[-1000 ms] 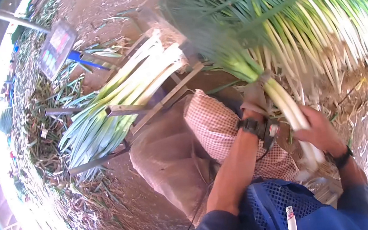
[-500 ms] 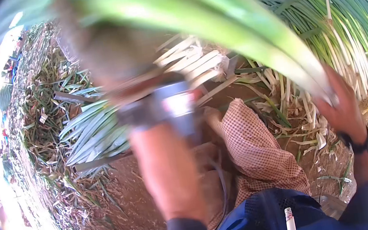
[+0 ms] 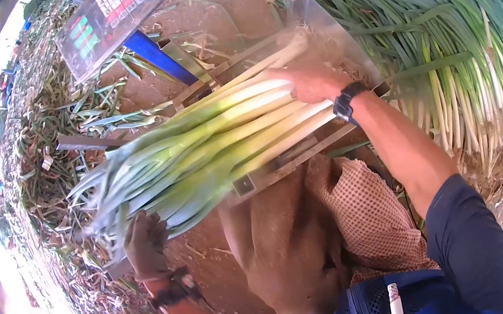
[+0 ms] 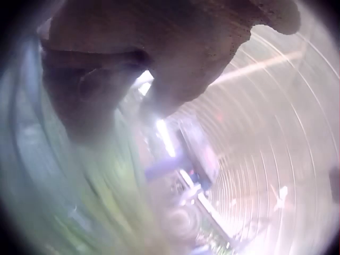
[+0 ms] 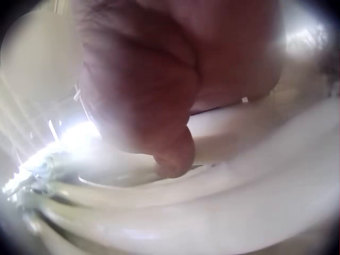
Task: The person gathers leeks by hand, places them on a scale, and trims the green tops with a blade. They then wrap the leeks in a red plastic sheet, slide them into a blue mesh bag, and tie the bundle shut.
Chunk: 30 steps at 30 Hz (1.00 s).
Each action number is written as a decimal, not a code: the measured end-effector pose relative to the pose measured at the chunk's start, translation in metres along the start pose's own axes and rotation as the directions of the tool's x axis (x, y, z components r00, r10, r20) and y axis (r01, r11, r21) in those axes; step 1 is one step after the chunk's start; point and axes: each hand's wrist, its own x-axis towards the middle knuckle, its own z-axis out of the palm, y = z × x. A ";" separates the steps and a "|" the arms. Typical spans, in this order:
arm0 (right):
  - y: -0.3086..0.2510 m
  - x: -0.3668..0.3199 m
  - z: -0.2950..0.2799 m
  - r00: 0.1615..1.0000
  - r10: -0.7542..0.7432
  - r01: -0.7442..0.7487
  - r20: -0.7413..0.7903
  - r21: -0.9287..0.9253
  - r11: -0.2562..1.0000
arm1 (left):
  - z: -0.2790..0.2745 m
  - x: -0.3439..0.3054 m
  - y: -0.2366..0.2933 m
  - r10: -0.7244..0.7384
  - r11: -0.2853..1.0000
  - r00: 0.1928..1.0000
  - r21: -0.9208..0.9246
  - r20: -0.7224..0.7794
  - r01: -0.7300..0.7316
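A bundle of long green onions (image 3: 222, 138) lies across a metal frame, white stems at upper right and leaves at lower left. My bare right hand (image 3: 312, 81) grips a white stem near the root end, its thumb (image 5: 175, 159) pressing on the stem in the right wrist view. My gloved left hand (image 3: 147, 242) is at the leaf ends, fingers bent beside the green leaves (image 4: 90, 196). The left wrist view is blurred, and I cannot tell whether the glove holds any leaves.
A scale display (image 3: 111, 25) on a blue post (image 3: 160, 56) stands behind the frame. Many more green onions (image 3: 447, 60) are heaped at right. Trimmed leaves (image 3: 59, 187) litter the ground at left. A brown cloth (image 3: 284, 237) and a checked cloth (image 3: 373, 216) cover the person's lap.
Both hands have swung left with the green onions from beside the heap and laid them on the frame's bundle. The left hand has come down to the leaf ends.
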 end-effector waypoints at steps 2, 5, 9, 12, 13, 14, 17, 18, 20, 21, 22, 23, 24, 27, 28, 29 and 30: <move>0.002 0.003 0.009 0.997 0.073 -0.072 -0.038 0.036 0.997 | 0.036 -0.003 0.006 0.212 0.946 0.972 0.229 0.098 -0.229; 0.027 0.013 0.034 0.976 0.024 0.022 -0.218 0.205 0.978 | 0.113 0.034 0.008 0.556 0.443 0.732 0.606 0.393 -0.661; 0.045 0.008 0.057 0.940 -0.018 0.111 -0.342 0.253 0.961 | 0.173 0.120 -0.011 0.556 -0.291 0.407 0.628 0.725 -0.722; 0.043 0.012 0.071 0.942 0.004 0.079 -0.336 0.233 0.969 | 0.145 0.192 -0.049 0.291 -0.711 0.272 0.397 0.917 -0.581; 0.048 0.017 0.081 0.914 -0.004 0.110 -0.406 0.238 0.965 | 0.137 0.192 -0.058 0.321 -0.844 0.111 0.338 0.940 -0.417; 0.047 0.019 0.081 0.902 0.030 0.100 -0.430 0.277 0.956 | 0.122 0.218 -0.066 0.301 -0.714 0.153 0.329 0.941 -0.618; 0.036 0.023 0.085 0.903 0.027 0.084 -0.430 0.238 0.968 | 0.148 0.150 -0.049 0.222 -0.308 0.772 0.794 0.596 -0.524; 0.029 0.022 0.077 0.923 0.079 0.031 -0.377 0.277 0.960 | 0.145 0.154 -0.051 0.216 -0.235 0.772 0.799 0.597 -0.553; 0.018 0.020 0.060 0.918 0.045 0.033 -0.395 0.187 0.982 | 0.133 0.189 -0.052 0.248 -0.069 0.772 0.806 0.585 -0.588; 0.012 0.013 0.054 0.918 0.033 0.040 -0.396 0.175 0.984 | 0.127 0.201 -0.052 0.205 0.081 0.786 0.790 0.583 -0.608; 0.005 0.003 0.048 0.920 0.021 0.047 -0.391 0.164 0.985 | 0.132 0.201 -0.052 0.201 0.056 0.787 0.796 0.583 -0.603; -0.002 -0.019 0.037 0.861 -0.024 0.157 -0.508 0.222 0.962 | 0.134 0.199 -0.051 0.206 0.038 0.794 0.806 0.571 -0.590; -0.008 -0.050 0.025 0.784 -0.050 0.272 -0.619 0.271 0.923 | 0.132 0.203 -0.050 0.207 0.015 0.803 0.819 0.558 -0.573; 0.020 -0.168 -0.010 0.761 0.031 0.368 -0.648 0.471 0.802 | 0.122 0.217 -0.044 0.196 0.133 0.808 0.801 0.556 -0.584; 0.045 -0.201 -0.005 0.751 0.082 0.299 -0.655 0.448 0.842 | 0.116 0.222 -0.042 0.214 0.176 0.803 0.786 0.557 -0.592; 0.079 -0.231 -0.003 0.792 0.209 0.132 -0.574 0.494 0.859 | 0.102 0.240 -0.041 0.189 0.249 0.787 0.747 0.587 -0.617; 0.109 -0.258 -0.003 0.799 0.442 -0.164 -0.407 0.559 0.813 | 0.103 0.231 -0.036 0.241 0.247 0.762 0.721 0.601 -0.647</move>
